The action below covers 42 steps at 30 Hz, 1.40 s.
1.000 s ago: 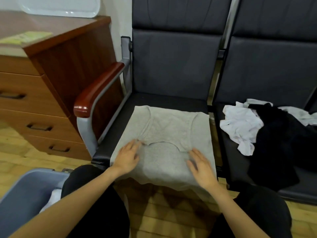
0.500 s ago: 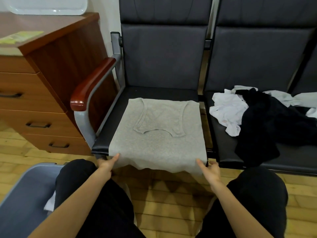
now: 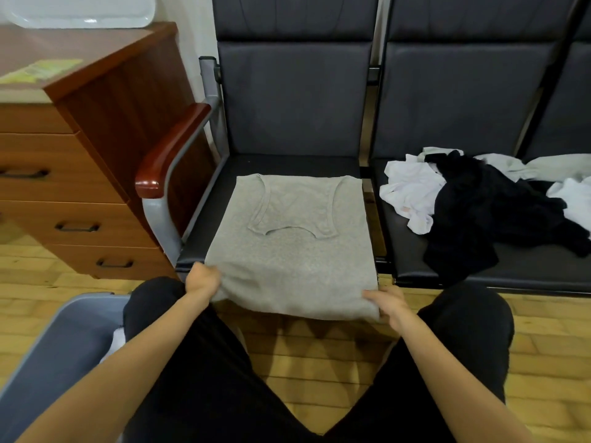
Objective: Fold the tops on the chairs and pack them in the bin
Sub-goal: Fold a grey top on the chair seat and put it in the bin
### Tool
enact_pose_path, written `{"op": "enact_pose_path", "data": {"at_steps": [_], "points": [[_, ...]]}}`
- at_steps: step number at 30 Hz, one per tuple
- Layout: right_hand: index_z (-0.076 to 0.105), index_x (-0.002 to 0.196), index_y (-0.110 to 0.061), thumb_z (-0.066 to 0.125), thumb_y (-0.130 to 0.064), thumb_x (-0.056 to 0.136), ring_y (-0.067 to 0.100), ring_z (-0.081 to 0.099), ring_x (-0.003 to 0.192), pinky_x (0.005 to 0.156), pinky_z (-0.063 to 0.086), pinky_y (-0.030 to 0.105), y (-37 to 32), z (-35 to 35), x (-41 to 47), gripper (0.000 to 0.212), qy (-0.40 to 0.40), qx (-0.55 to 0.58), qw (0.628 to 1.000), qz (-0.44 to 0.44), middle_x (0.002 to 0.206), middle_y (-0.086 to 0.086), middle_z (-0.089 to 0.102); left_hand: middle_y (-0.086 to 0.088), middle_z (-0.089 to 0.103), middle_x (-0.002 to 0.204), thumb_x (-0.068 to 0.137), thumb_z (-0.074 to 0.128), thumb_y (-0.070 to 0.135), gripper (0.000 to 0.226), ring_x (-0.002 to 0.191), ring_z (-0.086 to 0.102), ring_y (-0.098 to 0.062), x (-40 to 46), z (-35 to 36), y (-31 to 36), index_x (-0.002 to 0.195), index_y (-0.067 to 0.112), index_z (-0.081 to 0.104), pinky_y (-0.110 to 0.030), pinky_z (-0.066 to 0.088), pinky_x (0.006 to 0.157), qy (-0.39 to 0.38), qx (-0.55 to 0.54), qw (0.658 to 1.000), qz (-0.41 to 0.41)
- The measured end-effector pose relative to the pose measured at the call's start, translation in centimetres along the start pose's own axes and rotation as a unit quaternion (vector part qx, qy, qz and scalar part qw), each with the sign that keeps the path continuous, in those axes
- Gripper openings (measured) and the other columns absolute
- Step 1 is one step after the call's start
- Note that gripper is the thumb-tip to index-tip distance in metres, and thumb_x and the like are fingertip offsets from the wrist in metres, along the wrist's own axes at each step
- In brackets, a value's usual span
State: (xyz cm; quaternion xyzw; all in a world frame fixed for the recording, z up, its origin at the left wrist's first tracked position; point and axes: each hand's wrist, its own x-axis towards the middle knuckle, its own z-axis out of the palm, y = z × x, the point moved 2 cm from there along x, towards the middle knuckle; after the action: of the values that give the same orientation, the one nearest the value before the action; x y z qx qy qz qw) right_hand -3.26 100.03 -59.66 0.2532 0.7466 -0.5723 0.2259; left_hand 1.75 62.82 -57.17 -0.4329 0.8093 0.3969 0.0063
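A grey tank top [image 3: 289, 251] lies flat on the left black chair seat [image 3: 287, 164], its straps folded down over the body and its near hem hanging over the seat's front edge. My left hand [image 3: 203, 279] grips the hem's left corner. My right hand [image 3: 385, 303] grips the hem's right corner, lifted slightly off the seat. On the right chair seat [image 3: 511, 266] lies a heap of unfolded tops: a white one [image 3: 407, 190], a black one [image 3: 479, 215] and more pale cloth [image 3: 559, 167]. A grey-blue bin [image 3: 54, 356] stands at the lower left with something white inside.
A wooden drawer cabinet [image 3: 80, 174] stands left of the chairs, with a white tray [image 3: 80, 11] on top. The left chair has a red-brown armrest [image 3: 169, 151] on a metal frame. My black-trousered knees [image 3: 198, 378] fill the foreground over a wooden floor [image 3: 319, 346].
My hands left the middle of the grey top, moved down to its near hem and closed on the two corners, which now lift slightly. The view shifted right and back.
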Motion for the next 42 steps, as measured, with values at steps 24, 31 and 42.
{"op": "enact_pose_path", "data": {"at_steps": [24,31,42], "points": [[0.062,0.106,0.001,0.048,0.0,0.097,0.019,0.072,0.074,0.07,0.059,0.032,-11.5,-1.8,-3.5,0.017,-0.134,0.56,0.818,0.018,0.09,0.013,0.071,-0.009,0.066,0.087,0.061,0.081,-0.002,0.032,0.077,0.066,-0.013,1.2,-8.0,6.1,0.092,0.003,0.075,-0.028,0.058,0.073,-0.262,-0.649,0.705,-0.116],[0.057,0.123,0.004,0.049,0.003,0.095,0.025,0.07,0.101,0.089,0.056,0.034,-17.7,-0.4,4.1,0.029,-0.177,0.625,0.76,-0.015,0.112,0.018,0.069,-0.015,0.065,0.093,0.075,0.064,-0.009,0.033,0.099,0.063,-0.016,7.2,-6.1,11.5,0.108,-0.006,0.062,-0.035,0.055,0.087,-0.233,-0.741,0.624,-0.092],[0.041,0.134,0.007,0.042,0.002,0.096,0.029,0.063,0.106,0.094,0.052,0.036,-20.8,2.1,18.2,0.038,-0.105,0.508,0.854,0.027,0.091,0.021,0.07,-0.014,0.054,0.13,0.091,0.053,-0.007,0.037,0.118,0.058,-0.018,17.6,1.9,15.6,0.128,-0.004,0.05,-0.032,0.045,0.104,-0.164,-0.703,0.676,-0.145]]}}
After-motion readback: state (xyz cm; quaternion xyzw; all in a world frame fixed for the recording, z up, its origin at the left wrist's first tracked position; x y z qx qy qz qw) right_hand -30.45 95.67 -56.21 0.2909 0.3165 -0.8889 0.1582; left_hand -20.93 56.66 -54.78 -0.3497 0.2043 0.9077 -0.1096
